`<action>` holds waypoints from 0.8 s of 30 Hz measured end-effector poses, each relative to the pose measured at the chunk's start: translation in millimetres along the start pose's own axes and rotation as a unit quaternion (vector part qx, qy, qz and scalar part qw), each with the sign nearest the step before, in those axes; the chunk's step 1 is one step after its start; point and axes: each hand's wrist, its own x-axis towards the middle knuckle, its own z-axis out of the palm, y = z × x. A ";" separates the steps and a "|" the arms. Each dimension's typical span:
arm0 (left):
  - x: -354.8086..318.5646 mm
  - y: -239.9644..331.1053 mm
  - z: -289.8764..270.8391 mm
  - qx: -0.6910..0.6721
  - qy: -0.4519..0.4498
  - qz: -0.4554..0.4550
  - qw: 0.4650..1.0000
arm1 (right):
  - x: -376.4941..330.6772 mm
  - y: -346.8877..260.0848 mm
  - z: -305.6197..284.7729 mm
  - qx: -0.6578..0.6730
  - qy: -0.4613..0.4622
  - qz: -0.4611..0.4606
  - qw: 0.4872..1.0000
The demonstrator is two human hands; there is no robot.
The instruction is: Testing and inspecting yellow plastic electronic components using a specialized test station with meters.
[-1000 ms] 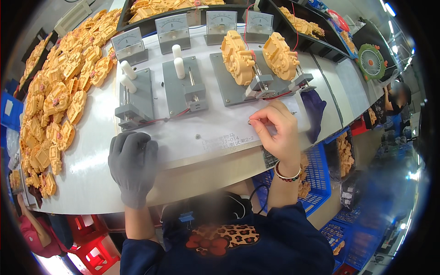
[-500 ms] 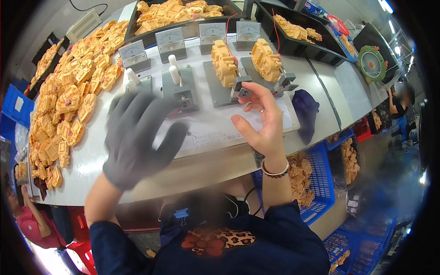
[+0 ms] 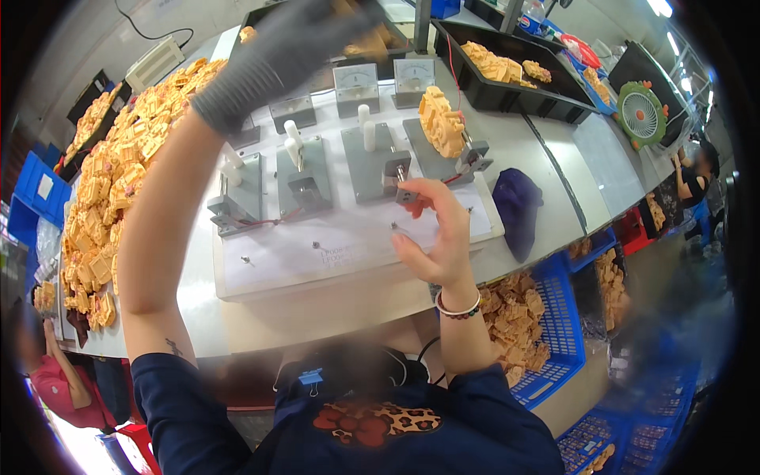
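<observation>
My left hand (image 3: 297, 59), in a grey glove, reaches over the meters to the far black tray (image 3: 396, 36). Its fingers are smeared by motion and appear closed on a blurred yellow plastic casing (image 3: 346, 9). My bare right hand (image 3: 439, 233) is at the third grey test fixture (image 3: 368, 170). Its fingertips touch the dark clamp block (image 3: 405, 192) at the fixture's near end, while the thumb stands apart. That fixture carries two white pegs and no casing. On the fixture to its right, another yellow casing (image 3: 441, 123) stands upright with a red wire beside it.
A large heap of yellow casings (image 3: 119, 190) covers the table's left side. Needle meters (image 3: 356, 89) stand behind the fixtures. A second black tray (image 3: 507, 75), a purple cloth (image 3: 518, 214) and a green fan (image 3: 641, 115) are to the right. A blue basket (image 3: 566, 324) of casings sits below.
My left hand has swung from in front of the fixtures to the far tray. The casing on the third fixture has left it. My right hand has shifted slightly nearer, staying at the clamp.
</observation>
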 end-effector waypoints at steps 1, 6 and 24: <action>11.4 -21.1 -17.1 -0.127 -0.006 -0.217 0.968 | 0.1 -1.0 -1.0 0.001 -0.006 0.008 1.000; -9.7 -155.5 -36.5 0.183 -0.074 -0.281 0.939 | 5.2 -3.5 5.3 0.019 -0.012 0.003 1.000; -224.8 115.7 10.9 0.151 0.081 -0.317 0.933 | -29.3 29.6 -48.5 -0.311 0.138 0.045 0.939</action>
